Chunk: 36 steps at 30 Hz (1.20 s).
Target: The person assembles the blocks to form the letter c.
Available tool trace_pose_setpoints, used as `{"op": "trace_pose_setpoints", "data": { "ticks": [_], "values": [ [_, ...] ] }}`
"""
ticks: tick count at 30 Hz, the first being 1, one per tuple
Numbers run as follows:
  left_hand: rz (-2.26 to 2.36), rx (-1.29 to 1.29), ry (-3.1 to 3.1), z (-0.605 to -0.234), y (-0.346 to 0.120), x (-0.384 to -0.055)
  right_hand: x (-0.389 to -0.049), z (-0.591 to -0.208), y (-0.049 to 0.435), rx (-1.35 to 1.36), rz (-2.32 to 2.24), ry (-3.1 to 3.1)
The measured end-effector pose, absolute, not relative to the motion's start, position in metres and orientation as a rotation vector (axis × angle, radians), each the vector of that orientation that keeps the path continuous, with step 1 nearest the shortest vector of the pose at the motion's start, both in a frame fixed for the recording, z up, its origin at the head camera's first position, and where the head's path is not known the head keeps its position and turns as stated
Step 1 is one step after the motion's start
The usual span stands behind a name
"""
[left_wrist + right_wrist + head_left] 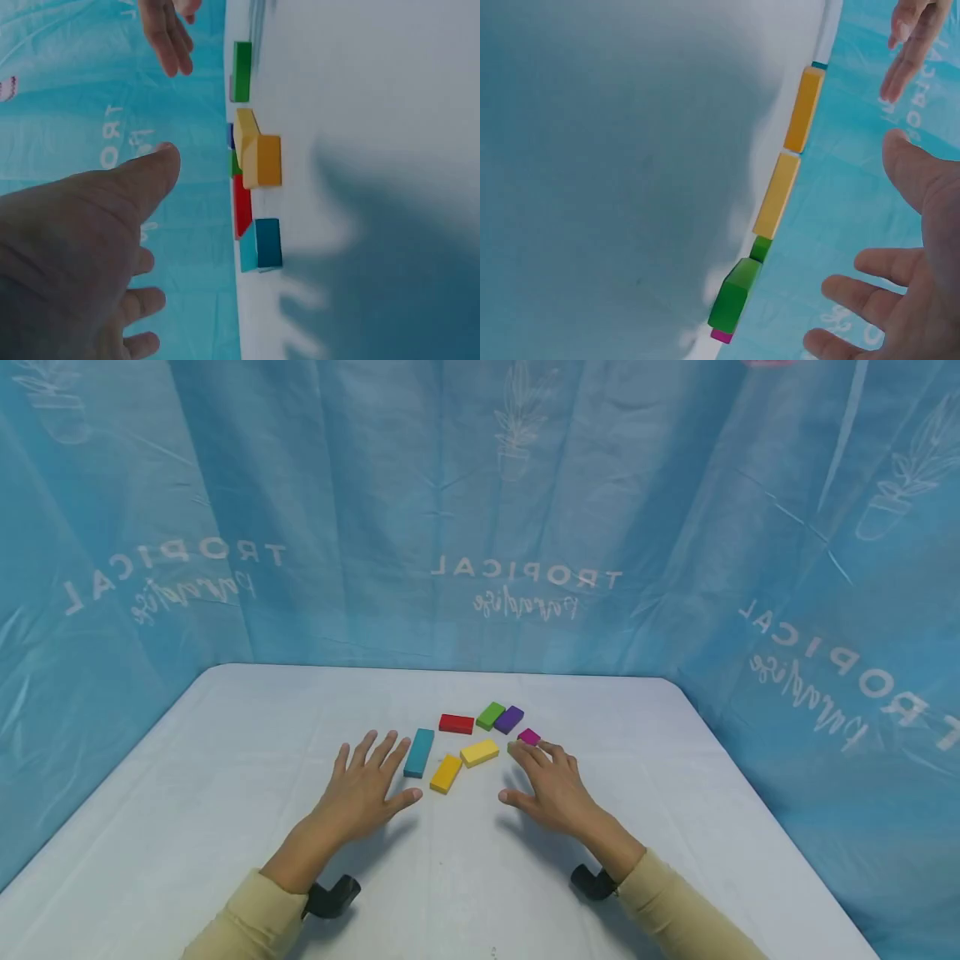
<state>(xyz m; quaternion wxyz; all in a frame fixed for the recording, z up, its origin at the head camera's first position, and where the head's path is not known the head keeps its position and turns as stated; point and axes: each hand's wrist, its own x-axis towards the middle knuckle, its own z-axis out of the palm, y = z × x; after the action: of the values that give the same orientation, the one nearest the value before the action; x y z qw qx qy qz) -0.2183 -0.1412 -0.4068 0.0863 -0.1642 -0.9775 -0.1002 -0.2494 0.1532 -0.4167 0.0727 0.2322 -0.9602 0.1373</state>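
Note:
Several coloured blocks lie flat in a loose cluster on the white table. My left hand [358,797] hovers with fingers spread, nearest the teal block [419,753]. Above the table on the other side, my right hand [551,789] is also spread and holds nothing. Its fingers partly cover a green block [735,296] and a magenta block [528,737]. Between the hands lie an orange-yellow block [446,774] and a lighter yellow block [480,752]. Behind them are a red block [456,723], another green block [491,716] and a purple block [509,720].
The white table [225,760] has rounded far corners. A blue curtain [390,510] with mirrored lettering hangs behind it and along both sides. Each wrist wears a black strap mount, the left one [333,897] and the right one [592,883], close above the tabletop.

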Motion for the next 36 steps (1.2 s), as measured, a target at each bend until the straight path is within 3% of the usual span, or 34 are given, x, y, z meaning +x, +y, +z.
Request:
{"op": "trace_pose_setpoints", "data": {
  "ticks": [36],
  "values": [
    [-0.809, -0.611, -3.039, -0.42, -0.166, -0.29, -0.329, -0.428, 0.146, 0.751, 0.812, -2.945]
  ]
}}
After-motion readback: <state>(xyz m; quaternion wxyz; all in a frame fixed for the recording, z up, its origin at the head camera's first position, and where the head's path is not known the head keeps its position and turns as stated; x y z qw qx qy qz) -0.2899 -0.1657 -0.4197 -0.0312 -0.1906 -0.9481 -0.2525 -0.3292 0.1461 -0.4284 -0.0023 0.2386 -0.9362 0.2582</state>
